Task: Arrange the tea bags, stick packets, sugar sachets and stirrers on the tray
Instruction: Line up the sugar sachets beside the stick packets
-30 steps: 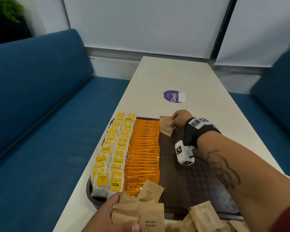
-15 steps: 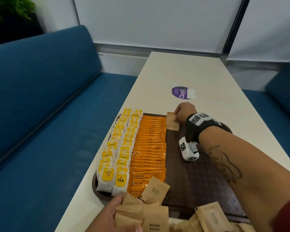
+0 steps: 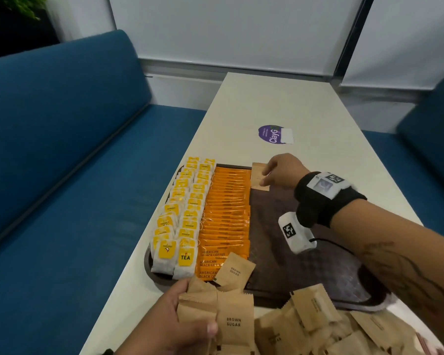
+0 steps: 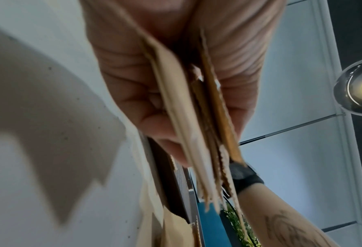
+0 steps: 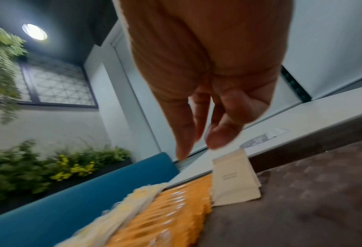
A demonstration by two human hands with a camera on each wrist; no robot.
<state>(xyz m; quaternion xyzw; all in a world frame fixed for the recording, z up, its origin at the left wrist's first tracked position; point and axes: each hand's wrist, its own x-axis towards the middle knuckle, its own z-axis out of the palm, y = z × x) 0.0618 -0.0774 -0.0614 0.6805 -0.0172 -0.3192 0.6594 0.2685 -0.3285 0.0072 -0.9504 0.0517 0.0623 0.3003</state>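
My right grip (image 3: pixel 277 170) has fingers loosely extended, touching one sugar sachet (image 3: pixel 260 176) at the tray (image 3: pixel 305 272)'s far edge, starting a third column beside the stick packets (image 3: pixel 227 213). My left grip (image 3: pixel 180 326) clamps a fan of sachets (image 3: pixel 215 313), at least four, as supply. Two tea-bag rows (image 3: pixel 182 219) sit at left of frame.

The right hand (image 3: pixel 280 171) covers one edge of the sugar sachet (image 3: pixel 259 176) at the tray's (image 3: pixel 305 278) far rim; print on it is blurred, and contact can't be judged in the wrist view
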